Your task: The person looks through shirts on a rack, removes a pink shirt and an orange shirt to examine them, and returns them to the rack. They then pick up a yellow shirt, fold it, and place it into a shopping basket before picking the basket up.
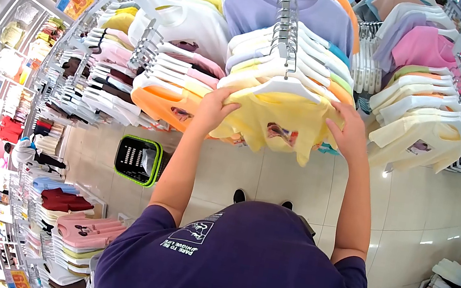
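A yellow shirt [259, 112] with a small printed picture hangs from a white hanger [287, 88] at the front of the middle rack. My left hand [216, 107] is at its left shoulder, thumb and fingers pinching the cloth. At the opposite shoulder, my right hand [347, 128] grips the same shirt between thumb and fingers. Behind it, more shirts on white hangers line the metal rail [285, 26], with a lavender shirt [290, 13] further back.
An orange shirt [167, 104] hangs left, a pale yellow one [421, 138] right. A black basket with green rim [138, 161] stands on the tiled floor [297, 181]. Folded shirts [87, 230] are stacked lower left. Another person [30, 154] is at the far left.
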Action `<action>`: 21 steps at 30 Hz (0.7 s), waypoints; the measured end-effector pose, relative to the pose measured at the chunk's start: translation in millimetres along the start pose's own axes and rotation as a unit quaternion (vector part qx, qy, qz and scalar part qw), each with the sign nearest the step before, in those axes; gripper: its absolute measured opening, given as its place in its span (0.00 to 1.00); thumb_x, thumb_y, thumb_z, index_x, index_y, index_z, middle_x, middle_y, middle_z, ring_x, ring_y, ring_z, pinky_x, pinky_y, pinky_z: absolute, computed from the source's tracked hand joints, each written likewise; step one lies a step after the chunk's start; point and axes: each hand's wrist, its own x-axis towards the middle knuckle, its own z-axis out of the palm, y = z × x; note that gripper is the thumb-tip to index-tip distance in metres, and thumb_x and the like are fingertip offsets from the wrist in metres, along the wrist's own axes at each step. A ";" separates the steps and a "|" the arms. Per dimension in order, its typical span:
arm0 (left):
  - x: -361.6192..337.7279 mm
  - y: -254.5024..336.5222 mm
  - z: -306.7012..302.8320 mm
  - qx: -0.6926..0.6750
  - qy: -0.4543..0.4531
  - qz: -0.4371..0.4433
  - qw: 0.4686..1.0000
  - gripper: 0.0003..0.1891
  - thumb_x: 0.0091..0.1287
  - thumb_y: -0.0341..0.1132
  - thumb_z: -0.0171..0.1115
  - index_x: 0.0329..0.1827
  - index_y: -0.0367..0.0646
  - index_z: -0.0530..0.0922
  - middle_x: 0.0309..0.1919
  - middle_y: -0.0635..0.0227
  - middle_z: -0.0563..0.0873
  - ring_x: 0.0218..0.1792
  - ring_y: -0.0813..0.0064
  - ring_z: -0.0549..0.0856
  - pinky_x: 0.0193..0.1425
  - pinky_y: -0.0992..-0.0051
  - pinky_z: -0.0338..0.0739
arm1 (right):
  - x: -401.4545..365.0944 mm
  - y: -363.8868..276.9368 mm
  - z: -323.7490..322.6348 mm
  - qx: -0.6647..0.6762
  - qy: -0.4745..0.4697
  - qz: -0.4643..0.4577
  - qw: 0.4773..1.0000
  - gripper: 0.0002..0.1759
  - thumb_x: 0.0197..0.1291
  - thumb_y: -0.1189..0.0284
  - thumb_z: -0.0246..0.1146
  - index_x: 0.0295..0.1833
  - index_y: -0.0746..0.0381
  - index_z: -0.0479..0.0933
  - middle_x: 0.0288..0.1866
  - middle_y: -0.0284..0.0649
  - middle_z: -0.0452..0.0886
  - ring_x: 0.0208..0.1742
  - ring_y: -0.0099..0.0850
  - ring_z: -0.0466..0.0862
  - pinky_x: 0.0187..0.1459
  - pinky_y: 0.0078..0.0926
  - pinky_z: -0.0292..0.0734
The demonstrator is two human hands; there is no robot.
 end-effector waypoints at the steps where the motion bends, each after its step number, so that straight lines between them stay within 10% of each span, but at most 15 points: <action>1: 1.1 -2.8 0.3 0.005 0.003 -0.003 1.000 0.20 0.66 0.33 0.73 0.60 0.38 0.83 0.46 0.51 0.90 0.47 0.56 0.88 0.54 0.66 0.81 | -2.6 6.4 2.0 -0.008 0.005 -0.003 1.000 0.21 0.59 0.73 0.72 0.59 0.63 0.82 0.57 0.47 0.84 0.60 0.47 0.82 0.61 0.39 0.77; 15: -8.6 -33.8 12.2 0.068 0.051 -0.013 0.996 0.26 0.68 0.36 0.70 0.68 0.42 0.77 0.56 0.47 0.85 0.60 0.47 0.82 0.66 0.57 0.76 | -32.4 81.1 25.9 -0.024 0.034 0.088 0.995 0.20 0.65 0.72 0.67 0.62 0.62 0.81 0.45 0.46 0.83 0.47 0.43 0.83 0.51 0.38 0.78; 21: -32.7 -67.6 28.3 0.001 0.127 -0.041 0.991 0.30 0.65 0.35 0.72 0.71 0.42 0.74 0.55 0.47 0.86 0.57 0.48 0.84 0.63 0.57 0.78 | -73.5 133.3 34.5 -0.098 -0.052 0.167 0.980 0.13 0.62 0.69 0.70 0.46 0.66 0.82 0.36 0.49 0.83 0.37 0.46 0.83 0.43 0.42 0.78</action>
